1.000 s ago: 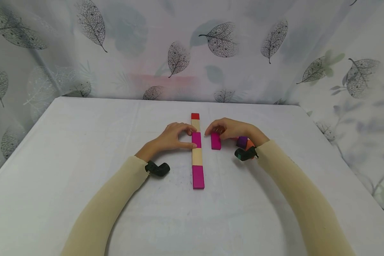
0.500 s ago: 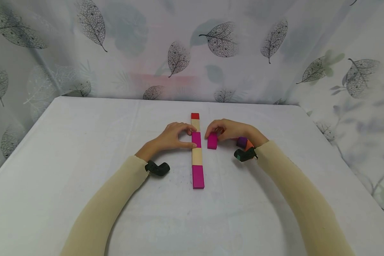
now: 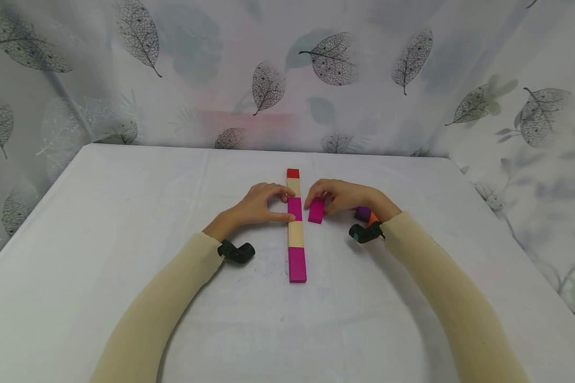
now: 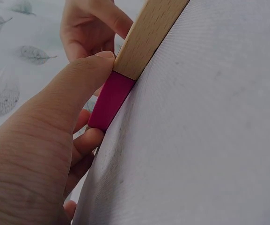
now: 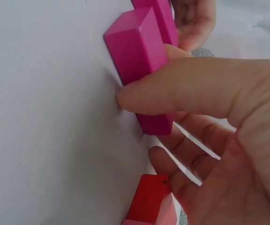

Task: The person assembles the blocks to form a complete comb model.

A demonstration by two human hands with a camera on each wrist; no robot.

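A straight row of blocks runs away from me on the white table. From near to far it has a magenta block (image 3: 297, 264), a plain wooden block (image 3: 295, 234), another magenta block (image 3: 294, 209), a second wooden block (image 3: 294, 186) and a red block (image 3: 293, 173). My left hand (image 3: 255, 205) holds the row's middle magenta block (image 4: 110, 101) between thumb and fingers, the thumb by its joint with the nearer wooden block (image 4: 149, 40). Just right of the row, my right hand (image 3: 347, 194) pinches a loose magenta block (image 3: 316, 210), which stands slightly turned, apart from the row.
Behind the right wrist lie a purple block (image 3: 362, 213) and an orange block (image 3: 373, 218), partly hidden. A red block (image 5: 146, 199) shows below the right fingers in the right wrist view. A leaf-patterned cloth (image 3: 187, 69) hangs behind the table (image 3: 124, 213).
My right hand has drawn the loose magenta block left, closer to the row, and the block has turned a little. The left hand stays at the row's middle magenta block.
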